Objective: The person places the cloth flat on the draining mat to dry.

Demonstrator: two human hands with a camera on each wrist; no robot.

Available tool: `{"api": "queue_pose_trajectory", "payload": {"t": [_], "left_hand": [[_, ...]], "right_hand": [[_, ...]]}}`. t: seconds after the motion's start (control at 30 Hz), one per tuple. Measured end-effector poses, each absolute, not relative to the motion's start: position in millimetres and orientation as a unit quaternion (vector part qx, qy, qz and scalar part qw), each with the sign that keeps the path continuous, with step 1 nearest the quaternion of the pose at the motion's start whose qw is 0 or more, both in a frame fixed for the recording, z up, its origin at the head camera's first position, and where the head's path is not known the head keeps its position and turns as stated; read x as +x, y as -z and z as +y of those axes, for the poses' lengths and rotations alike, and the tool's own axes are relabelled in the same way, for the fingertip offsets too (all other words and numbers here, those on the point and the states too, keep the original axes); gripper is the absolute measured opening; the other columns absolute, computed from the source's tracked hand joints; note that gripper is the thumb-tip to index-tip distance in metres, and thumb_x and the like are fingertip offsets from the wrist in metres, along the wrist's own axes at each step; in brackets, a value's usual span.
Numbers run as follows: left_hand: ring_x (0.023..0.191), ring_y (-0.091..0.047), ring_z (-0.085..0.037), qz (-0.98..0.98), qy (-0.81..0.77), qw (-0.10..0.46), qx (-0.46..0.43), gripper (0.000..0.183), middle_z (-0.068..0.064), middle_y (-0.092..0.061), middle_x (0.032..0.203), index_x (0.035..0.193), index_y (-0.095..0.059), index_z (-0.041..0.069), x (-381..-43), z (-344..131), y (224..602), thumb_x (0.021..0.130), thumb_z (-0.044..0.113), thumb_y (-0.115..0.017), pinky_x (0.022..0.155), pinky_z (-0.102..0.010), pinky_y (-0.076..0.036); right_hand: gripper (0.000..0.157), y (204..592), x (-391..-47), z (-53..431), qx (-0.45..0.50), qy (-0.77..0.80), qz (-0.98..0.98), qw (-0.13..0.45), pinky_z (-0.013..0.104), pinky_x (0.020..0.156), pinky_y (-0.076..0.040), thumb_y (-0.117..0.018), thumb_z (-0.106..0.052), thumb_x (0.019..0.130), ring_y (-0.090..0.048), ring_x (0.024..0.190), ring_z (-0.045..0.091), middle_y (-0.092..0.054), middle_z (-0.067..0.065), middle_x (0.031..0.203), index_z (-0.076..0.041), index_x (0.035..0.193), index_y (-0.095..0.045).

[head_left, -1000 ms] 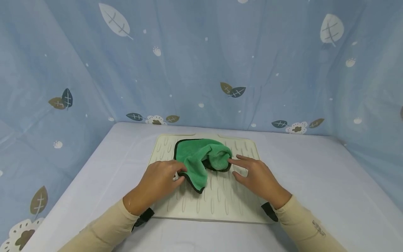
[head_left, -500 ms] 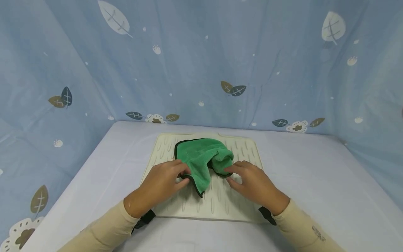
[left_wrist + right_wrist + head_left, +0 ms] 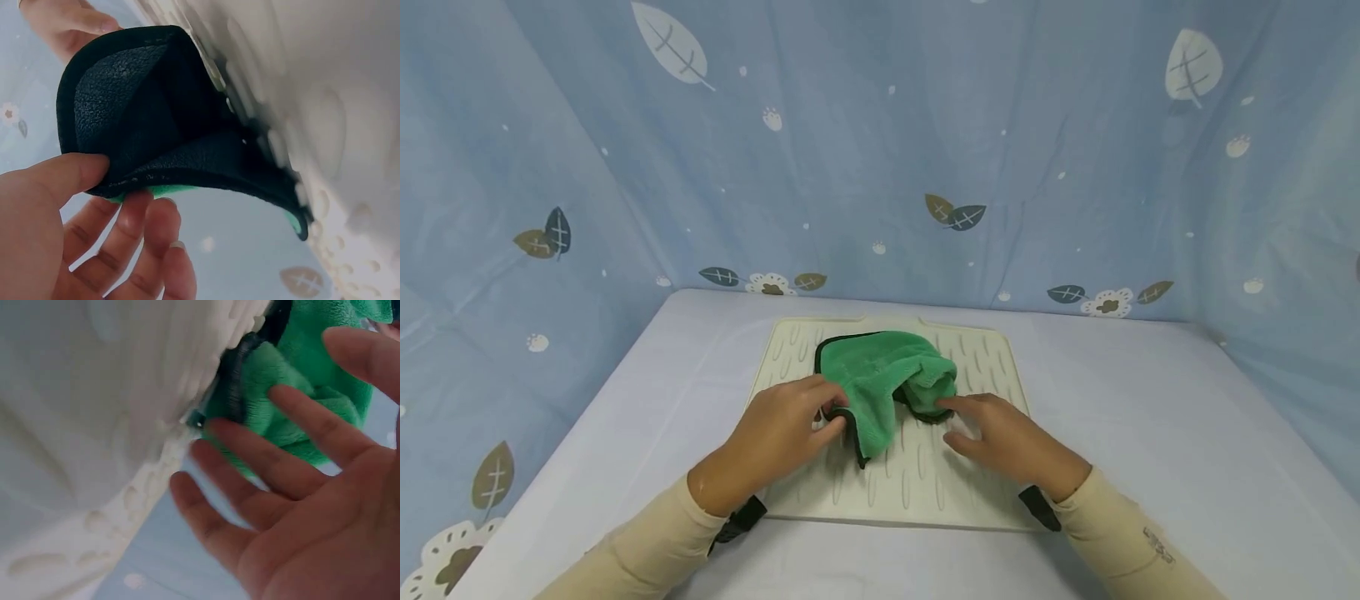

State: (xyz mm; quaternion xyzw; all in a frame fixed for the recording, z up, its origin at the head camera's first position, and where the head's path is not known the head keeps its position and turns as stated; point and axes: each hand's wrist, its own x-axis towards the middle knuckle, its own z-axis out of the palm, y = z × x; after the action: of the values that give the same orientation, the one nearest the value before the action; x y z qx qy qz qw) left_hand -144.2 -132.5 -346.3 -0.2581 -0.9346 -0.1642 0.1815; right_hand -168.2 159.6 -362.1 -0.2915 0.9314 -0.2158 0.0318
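A green cloth with a black border lies rumpled on a cream ribbed mat in the head view. My left hand pinches its near-left edge between thumb and fingers. In the left wrist view that edge is lifted, and the dark underside of the cloth shows above my left hand. My right hand is at the bunched right end, fingertips right at the fabric. The right wrist view shows the fingers of my right hand spread and nearly straight beside the green folds, with the thumb apart.
The mat lies on a white-covered table. Behind it and along both sides hangs a blue curtain printed with leaves and flowers. A black strap is at my right wrist, another strap at my left.
My right hand moved in to the cloth's bunched end, pulled it slightly nearer, then loosened its fingers. My left hand kept its pinch while the hanging near corner swung a little left.
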Motion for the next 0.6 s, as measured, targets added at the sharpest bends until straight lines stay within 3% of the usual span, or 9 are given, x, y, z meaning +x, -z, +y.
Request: {"api": "queue_pose_trajectory", "payload": {"t": [0.13, 0.23, 0.37, 0.6], "left_hand": [[0.056, -0.047, 0.001, -0.935, 0.168, 0.190, -0.247, 0.008, 0.015, -0.057, 0.077, 0.085, -0.065, 0.025, -148, -137, 345, 0.079, 0.021, -0.069, 0.050, -0.016, -0.036], [0.050, -0.038, 0.001, -0.940, 0.164, 0.186, -0.234, 0.007, 0.014, -0.054, 0.073, 0.084, -0.064, 0.025, -150, -140, 346, 0.080, 0.022, -0.068, 0.047, -0.016, -0.032], [0.046, -0.031, -0.001, -0.946, 0.161, 0.180, -0.218, 0.006, 0.013, -0.052, 0.070, 0.084, -0.064, 0.024, -151, -144, 346, 0.080, 0.021, -0.067, 0.044, -0.018, -0.029], [0.045, -0.033, -0.002, -0.950, 0.164, 0.181, -0.195, 0.011, 0.014, -0.052, 0.067, 0.090, -0.066, 0.021, -155, -152, 339, 0.080, 0.017, -0.063, 0.042, -0.019, -0.029]], "right_hand": [[0.043, 364, -171, 161, -0.321, 0.243, 0.915, 0.017, 0.043, 0.101, -0.040, -0.063, -0.025, 0.087, -0.048, 0.124, 0.027, -0.053, 0.011, 0.131, -0.007, 0.126, -0.056], [0.038, 365, -173, 160, -0.320, 0.256, 0.912, -0.013, 0.042, 0.099, -0.041, -0.064, -0.021, 0.086, -0.050, 0.122, 0.025, -0.056, 0.010, 0.128, -0.007, 0.121, -0.060], [0.028, 364, -174, 159, -0.295, 0.286, 0.910, -0.054, 0.037, 0.089, -0.049, -0.066, -0.014, 0.084, -0.058, 0.112, 0.020, -0.063, 0.005, 0.117, -0.009, 0.111, -0.066], [0.012, 357, -175, 164, -0.266, 0.324, 0.897, -0.144, 0.030, 0.072, -0.053, -0.069, -0.010, 0.081, -0.063, 0.081, 0.008, -0.067, -0.003, 0.091, -0.011, 0.092, -0.068]]}}
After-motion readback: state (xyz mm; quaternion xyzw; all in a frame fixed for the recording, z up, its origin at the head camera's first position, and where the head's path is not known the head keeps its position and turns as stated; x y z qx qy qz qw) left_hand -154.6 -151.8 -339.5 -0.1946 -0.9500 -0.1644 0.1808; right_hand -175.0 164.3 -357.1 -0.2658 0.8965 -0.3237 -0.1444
